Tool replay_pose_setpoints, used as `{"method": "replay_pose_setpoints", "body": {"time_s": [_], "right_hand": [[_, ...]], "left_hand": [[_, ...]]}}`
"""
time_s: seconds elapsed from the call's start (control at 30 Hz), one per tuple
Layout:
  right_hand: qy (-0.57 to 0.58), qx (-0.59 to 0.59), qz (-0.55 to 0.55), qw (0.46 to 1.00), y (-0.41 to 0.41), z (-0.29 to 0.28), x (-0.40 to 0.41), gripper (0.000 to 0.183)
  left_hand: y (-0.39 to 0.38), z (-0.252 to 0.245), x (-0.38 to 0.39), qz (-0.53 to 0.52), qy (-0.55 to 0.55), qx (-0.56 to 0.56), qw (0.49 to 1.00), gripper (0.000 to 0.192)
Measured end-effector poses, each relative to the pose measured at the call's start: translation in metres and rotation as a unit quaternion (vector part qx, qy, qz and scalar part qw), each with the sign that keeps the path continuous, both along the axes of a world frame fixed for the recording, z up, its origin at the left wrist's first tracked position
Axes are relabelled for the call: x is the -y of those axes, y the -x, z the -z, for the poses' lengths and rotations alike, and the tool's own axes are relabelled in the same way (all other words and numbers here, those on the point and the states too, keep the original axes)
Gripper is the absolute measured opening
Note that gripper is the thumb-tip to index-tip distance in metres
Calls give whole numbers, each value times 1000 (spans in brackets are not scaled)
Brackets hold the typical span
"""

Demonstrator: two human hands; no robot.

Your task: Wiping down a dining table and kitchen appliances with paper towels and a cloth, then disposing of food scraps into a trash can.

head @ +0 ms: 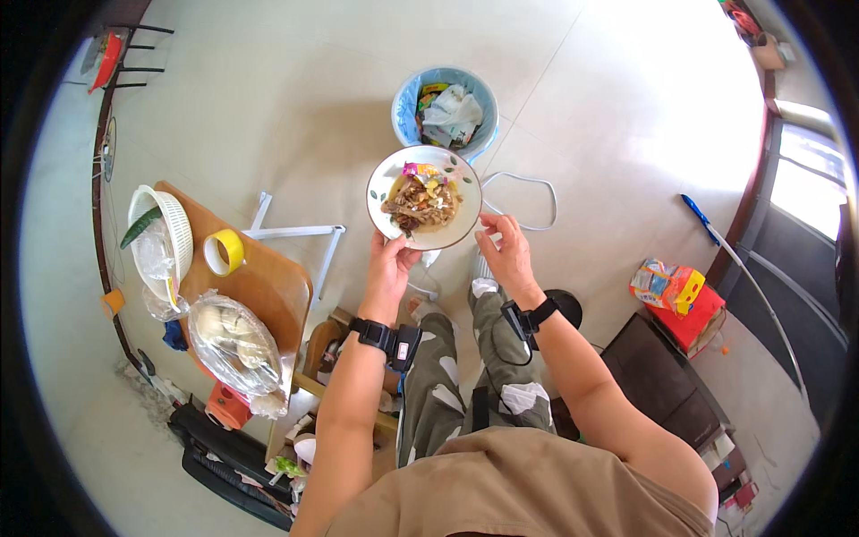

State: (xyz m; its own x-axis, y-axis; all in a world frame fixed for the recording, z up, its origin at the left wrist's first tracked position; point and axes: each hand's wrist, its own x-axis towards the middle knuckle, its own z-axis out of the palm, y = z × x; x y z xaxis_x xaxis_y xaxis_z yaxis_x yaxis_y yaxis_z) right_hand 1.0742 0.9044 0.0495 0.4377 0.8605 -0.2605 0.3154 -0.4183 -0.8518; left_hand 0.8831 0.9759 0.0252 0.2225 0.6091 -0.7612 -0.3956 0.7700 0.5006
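My left hand [392,264] grips the near-left rim of a round white plate [385,176] with a dark edge and leaf decoration. Brown food remains, apparently with bones, [421,207] lie on the plate, and a pink and yellow wrapper [419,168] rests at their far side. Close by the plate's right rim is my right hand [509,255], thumb and forefinger apart with nothing seen between them; whether a fingertip touches the rim is unclear. Just beyond the plate stands a waste bin [495,111] with a blue liner, holding crumpled plastic and packaging. The plate overlaps its near edge in view.
To the left, a wooden table [268,282] bears a white plastic basket [180,225] with a cucumber [141,227], a yellow tape roll [225,252] and a plastic-wrapped dish [235,342]. A white cable [554,201] loops on the floor. A black cabinet [654,369] stands right.
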Motion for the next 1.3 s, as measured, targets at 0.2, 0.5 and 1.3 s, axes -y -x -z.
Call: {"method": "replay_pose_setpoints", "body": {"time_s": [0.2, 0.5, 1.3], "right_hand": [[58, -68, 37, 995, -23, 4, 17, 25], [107, -104, 75, 986, -66, 9, 52, 24], [97, -119, -10, 988, -62, 19, 17, 19]], "left_hand": [[-41, 10, -41, 31, -14, -47, 998, 47], [-96, 27, -96, 102, -24, -267, 958, 50], [-70, 20, -83, 35, -59, -173, 982, 41]]}}
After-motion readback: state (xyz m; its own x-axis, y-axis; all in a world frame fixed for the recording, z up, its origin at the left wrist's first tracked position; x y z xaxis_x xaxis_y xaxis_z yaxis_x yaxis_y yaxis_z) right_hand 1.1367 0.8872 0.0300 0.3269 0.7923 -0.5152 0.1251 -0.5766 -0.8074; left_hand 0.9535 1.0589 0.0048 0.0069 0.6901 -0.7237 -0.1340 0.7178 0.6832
